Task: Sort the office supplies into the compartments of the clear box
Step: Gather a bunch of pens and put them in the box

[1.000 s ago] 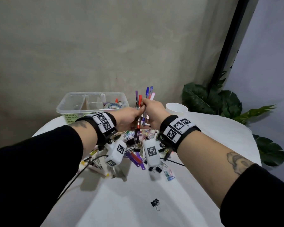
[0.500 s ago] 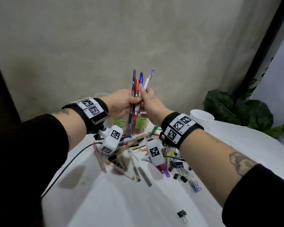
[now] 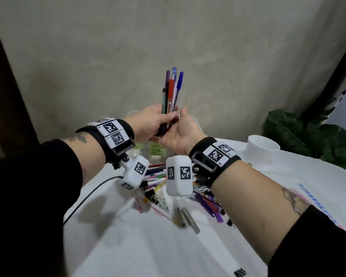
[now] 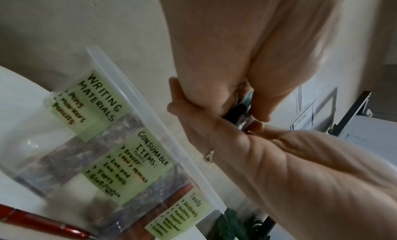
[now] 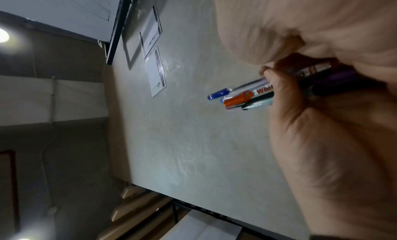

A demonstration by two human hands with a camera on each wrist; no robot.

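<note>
Upright, a bundle of pens point(image 3: 171, 94) sits gripped in the left hand point(image 3: 151, 121); the right hand point(image 3: 180, 132) cups beside it, fingers relaxed, above the counter point(image 3: 148, 246).

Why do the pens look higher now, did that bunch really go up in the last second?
Yes. The bunch of pens has risen: its tips now stand well above the clear box, though the camera tilted too.
</note>
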